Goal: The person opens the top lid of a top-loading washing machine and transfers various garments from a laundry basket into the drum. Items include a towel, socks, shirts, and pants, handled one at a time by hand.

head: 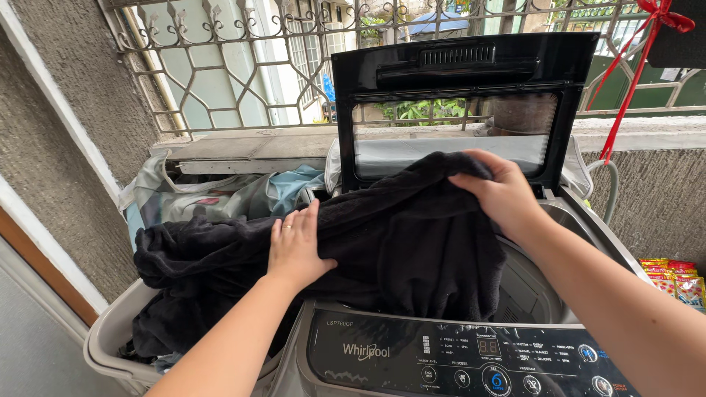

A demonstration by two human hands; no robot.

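A large black fleece blanket stretches across the middle of the frame, draped from a pale plastic laundry basket at lower left over the rim of a grey top-loading washing machine, with its right part hanging down into the drum. The left hand, a ring on one finger, lies flat on the blanket left of centre, fingers spread and pressing the fabric rather than gripping it. The right hand, right of centre, is closed on a bunched fold of the same blanket and lifts it above the tub opening. Behind the hands the machine's black lid with its glass window stands upright and open. The dark control panel with round buttons runs along the bottom edge. Light blue and white cloth lies behind the basket, possibly more laundry. Colourful packets sit at the right edge, and a metal window grille crosses the top.
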